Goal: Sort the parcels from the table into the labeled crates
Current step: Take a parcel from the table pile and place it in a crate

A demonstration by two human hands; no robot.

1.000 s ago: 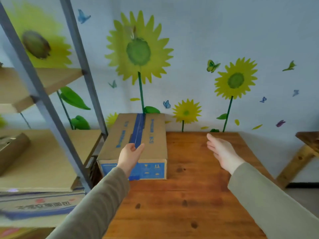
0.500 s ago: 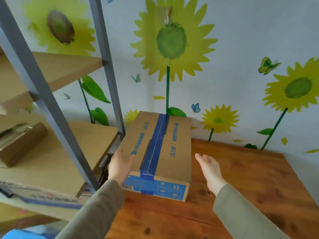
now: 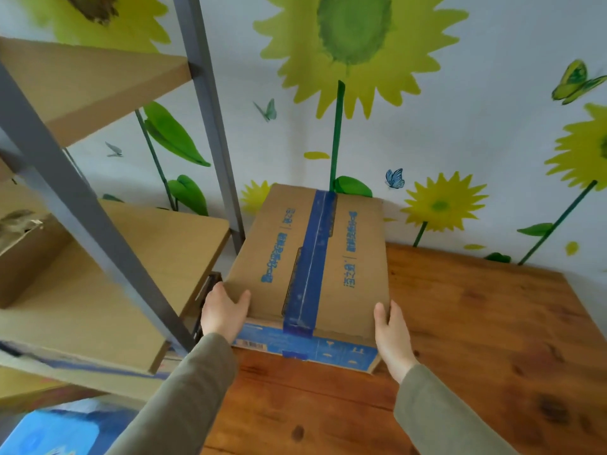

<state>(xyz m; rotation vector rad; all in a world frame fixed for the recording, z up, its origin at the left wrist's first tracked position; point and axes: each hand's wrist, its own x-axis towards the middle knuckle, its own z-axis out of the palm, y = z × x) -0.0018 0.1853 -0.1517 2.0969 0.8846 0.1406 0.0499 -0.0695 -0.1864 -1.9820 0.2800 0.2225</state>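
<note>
- The parcel (image 3: 315,257) lies along the table's (image 3: 476,339) left edge, with its far end at the back left corner.
- The left hand (image 3: 223,310) clamps the parcel's near left corner, thumb on top. The right hand (image 3: 392,336) clasps the near right corner the same way.
- Both holds sit at the near end, so I reckon the far end may dip and slip on lifting.
- The shelf rack (image 3: 210,126) stands just beside the left hand, so a swing left could knock the parcel against its post.

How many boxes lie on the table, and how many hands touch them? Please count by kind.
Box: 1
Hands: 2, left hand and right hand
Total: 3
</note>
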